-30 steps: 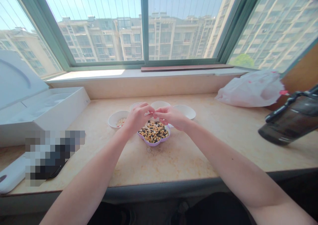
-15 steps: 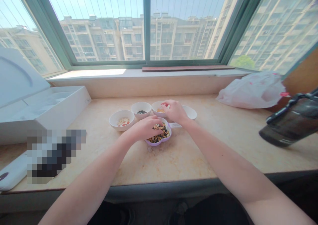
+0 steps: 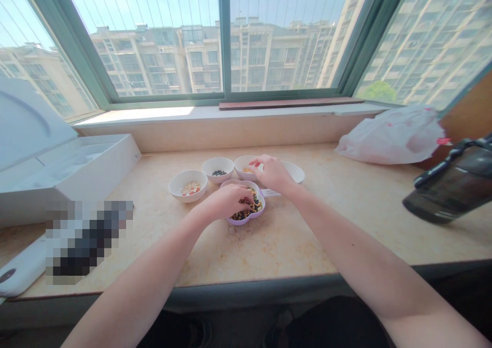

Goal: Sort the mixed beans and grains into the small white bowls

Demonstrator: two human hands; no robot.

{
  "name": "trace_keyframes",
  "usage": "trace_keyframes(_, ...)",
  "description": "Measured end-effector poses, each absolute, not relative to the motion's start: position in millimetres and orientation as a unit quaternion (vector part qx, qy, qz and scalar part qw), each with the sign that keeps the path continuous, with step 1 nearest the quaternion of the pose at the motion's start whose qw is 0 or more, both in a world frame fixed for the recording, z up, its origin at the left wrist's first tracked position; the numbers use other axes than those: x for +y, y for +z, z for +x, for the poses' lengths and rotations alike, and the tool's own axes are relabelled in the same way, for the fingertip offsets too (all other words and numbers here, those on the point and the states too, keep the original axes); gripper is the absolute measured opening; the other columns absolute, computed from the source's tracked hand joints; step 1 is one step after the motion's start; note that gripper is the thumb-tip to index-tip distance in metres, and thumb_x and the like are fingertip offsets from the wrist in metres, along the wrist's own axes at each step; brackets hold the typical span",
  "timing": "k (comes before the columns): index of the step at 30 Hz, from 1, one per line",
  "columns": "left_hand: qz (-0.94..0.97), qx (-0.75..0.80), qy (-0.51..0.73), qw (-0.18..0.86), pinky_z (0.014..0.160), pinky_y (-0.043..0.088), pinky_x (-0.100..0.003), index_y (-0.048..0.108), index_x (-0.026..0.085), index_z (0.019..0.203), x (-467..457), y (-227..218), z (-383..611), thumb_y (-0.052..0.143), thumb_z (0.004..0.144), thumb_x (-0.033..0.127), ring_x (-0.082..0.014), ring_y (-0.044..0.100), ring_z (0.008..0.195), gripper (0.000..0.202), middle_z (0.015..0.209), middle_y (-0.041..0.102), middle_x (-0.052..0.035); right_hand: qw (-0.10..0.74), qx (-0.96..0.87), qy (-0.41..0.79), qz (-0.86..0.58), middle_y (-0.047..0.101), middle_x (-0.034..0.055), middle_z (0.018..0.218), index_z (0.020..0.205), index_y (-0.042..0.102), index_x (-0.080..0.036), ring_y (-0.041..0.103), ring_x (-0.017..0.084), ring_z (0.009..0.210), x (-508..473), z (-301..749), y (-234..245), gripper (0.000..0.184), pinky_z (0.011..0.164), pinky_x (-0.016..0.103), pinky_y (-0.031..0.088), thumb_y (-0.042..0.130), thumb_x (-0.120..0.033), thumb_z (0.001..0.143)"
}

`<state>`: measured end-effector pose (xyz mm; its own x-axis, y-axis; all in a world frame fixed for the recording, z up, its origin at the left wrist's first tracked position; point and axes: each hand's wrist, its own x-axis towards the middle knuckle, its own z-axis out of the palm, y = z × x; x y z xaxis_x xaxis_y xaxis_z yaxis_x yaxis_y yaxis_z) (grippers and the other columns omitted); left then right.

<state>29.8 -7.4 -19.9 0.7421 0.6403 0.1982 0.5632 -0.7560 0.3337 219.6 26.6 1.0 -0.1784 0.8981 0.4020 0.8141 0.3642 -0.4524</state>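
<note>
My left hand (image 3: 232, 200) reaches over a purple-rimmed white bowl (image 3: 251, 218) and its fingertips touch the mixed beans and seeds (image 3: 255, 203) inside. Its thumb and fingers are apart, with dark and yellow beans visible between them. My right hand (image 3: 271, 172) hovers at the right side of a white bowl (image 3: 240, 162) holding some yellow grains (image 3: 247, 170). Its fingers are bent and slightly apart; nothing shows in them. Left of that stands a white bowl with black beans (image 3: 219, 173), then one with pale flat seeds and some reddish pieces (image 3: 191, 187).
A white dish (image 3: 295, 174) lies partly behind my right wrist, beside a white label (image 3: 271, 192). An open white box (image 3: 96, 166) and a white device (image 3: 23, 266) with a blurred patch are at left. A plastic bag (image 3: 390, 138) and dark bottle (image 3: 442, 194) stand at right.
My left hand has moved slightly right and lower into the mixed beans, its fingers drawn closer together. My right hand stays near the yellow-grain bowl, its fingers a little more apart.
</note>
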Motion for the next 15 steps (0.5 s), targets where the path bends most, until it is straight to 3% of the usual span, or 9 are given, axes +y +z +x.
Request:
trace_keyframes(11,0.925,0.32,0.164,0.125,0.087,0.052,-0.033,0.078,0.021,0.077,-4.7,-19.7,30.5,0.069,0.086,0.013,-0.0217,0.069,0.089,0.015,0.089,0.075,-0.0036,0.313,-0.769,0.078,-0.551,0.076,0.0078,0.107,0.1,0.079,-0.018,0.066,0.019,0.086,25.8,220.8,0.3,0.018,0.087,0.031,0.047,0.064,-0.026,0.093)
trace_keyframes(15,0.92,0.322,0.178,0.133,0.085,0.052,-0.032,0.078,0.021,0.078,-4.8,-18.8,28.2,0.07,0.086,0.014,-0.0212,0.069,0.089,0.013,0.089,0.075,-0.0037,0.309,-0.773,0.081,-0.549,0.076,0.0076,0.106,0.1,0.079,-0.018,0.067,0.019,0.085,24.8,220.3,0.3,0.018,0.087,0.031,0.048,0.065,-0.026,0.093)
